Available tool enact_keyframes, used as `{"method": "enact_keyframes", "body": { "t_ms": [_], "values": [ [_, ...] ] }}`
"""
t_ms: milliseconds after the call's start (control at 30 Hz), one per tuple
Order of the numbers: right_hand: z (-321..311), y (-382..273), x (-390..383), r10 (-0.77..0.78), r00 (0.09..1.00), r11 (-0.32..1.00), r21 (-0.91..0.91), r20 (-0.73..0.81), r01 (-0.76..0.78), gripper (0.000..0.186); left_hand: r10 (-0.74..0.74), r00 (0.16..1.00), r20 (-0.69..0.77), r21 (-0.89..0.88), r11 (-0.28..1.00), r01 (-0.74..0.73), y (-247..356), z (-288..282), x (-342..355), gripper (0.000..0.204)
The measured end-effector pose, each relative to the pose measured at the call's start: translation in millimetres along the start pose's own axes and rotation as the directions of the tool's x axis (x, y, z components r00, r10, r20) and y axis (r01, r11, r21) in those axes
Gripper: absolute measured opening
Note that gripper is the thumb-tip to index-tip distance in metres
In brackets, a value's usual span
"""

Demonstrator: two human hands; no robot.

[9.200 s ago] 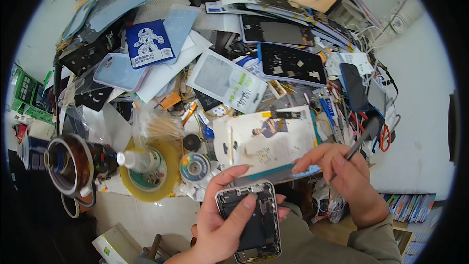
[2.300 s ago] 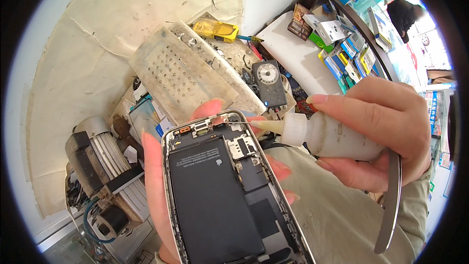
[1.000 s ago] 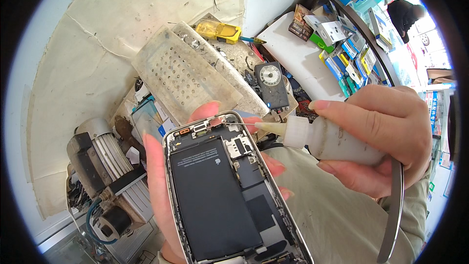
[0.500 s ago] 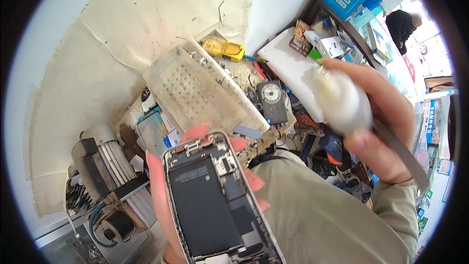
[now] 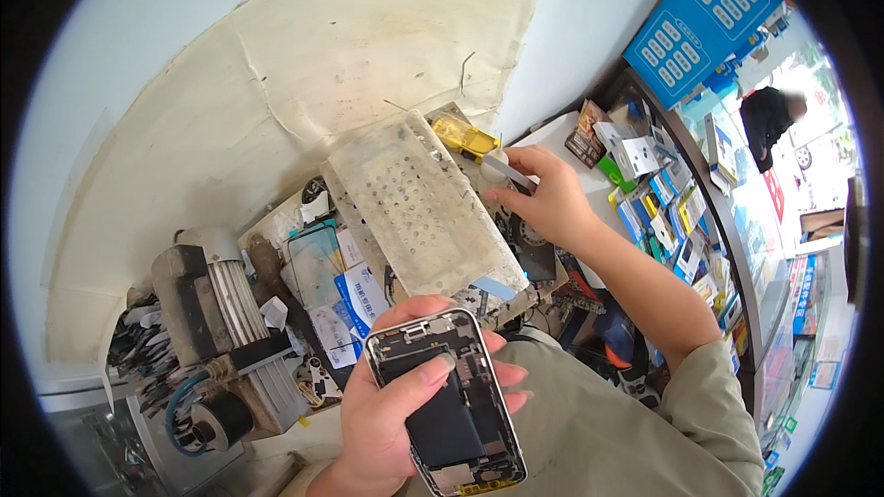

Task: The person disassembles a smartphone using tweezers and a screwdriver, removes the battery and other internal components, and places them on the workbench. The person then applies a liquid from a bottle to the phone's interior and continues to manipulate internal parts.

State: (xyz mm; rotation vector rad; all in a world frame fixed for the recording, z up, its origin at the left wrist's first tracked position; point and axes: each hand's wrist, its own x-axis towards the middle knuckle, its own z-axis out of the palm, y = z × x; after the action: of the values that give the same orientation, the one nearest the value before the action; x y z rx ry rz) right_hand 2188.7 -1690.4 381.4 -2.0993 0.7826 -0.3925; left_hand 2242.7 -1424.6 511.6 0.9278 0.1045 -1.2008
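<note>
My left hand point(image 5: 391, 414) is closed around an opened smartphone point(image 5: 493, 414), its screen off and its inside facing up. The thumb lies across the upper part of the black battery point(image 5: 447, 433); the fingers wrap the far side of the frame. Farther off, my right hand point(image 5: 548, 193) is closed beside the end of the stained white perforated panel point(image 5: 405, 202). It holds a thin grey metal strip point(image 5: 508, 171), and behind that a small white bottle point(image 5: 494, 158), mostly hidden by the strip and fingers. A yellow tool point(image 5: 465, 135) lies just past the bottle.
A dusty motor-like machine point(image 5: 198, 304) stands at the left. Blue-and-white boxes point(image 5: 354, 304) and a glass panel point(image 5: 318, 258) lie beside the white panel. At the right, many small packages point(image 5: 663, 212) fill a shelf by a glass counter; a person in black point(image 5: 769, 124) is beyond.
My right hand has moved left and away from me with the bottle and strip, down toward the bench. My left thumb now lies over the phone's battery. The whole view has shifted.
</note>
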Motion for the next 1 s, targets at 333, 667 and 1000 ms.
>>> {"method": "enact_keyframes", "body": {
  "t_ms": [333,667,1000],
  "values": [
    [-75.0,-48.2,-86.7,-0.169,0.976,0.765,0.605,-0.139,0.219,0.043,0.003,0.997,-0.071,0.117,0.993,0.005,-1.0,1.0,7.5,0.051],
    [-98.0,-74.3,-127.1,-0.311,0.950,0.664,0.721,0.029,0.196,0.032,-0.038,0.998,-0.054,0.234,0.971,0.049,-8.5,5.6,12.2,0.047],
    [-89.5,-79.3,-125.0,-0.390,0.920,0.762,0.574,0.038,0.300,0.027,-0.004,0.999,-0.048,0.249,0.968,0.016,-14.2,5.1,11.0,0.044]
  ]
}}
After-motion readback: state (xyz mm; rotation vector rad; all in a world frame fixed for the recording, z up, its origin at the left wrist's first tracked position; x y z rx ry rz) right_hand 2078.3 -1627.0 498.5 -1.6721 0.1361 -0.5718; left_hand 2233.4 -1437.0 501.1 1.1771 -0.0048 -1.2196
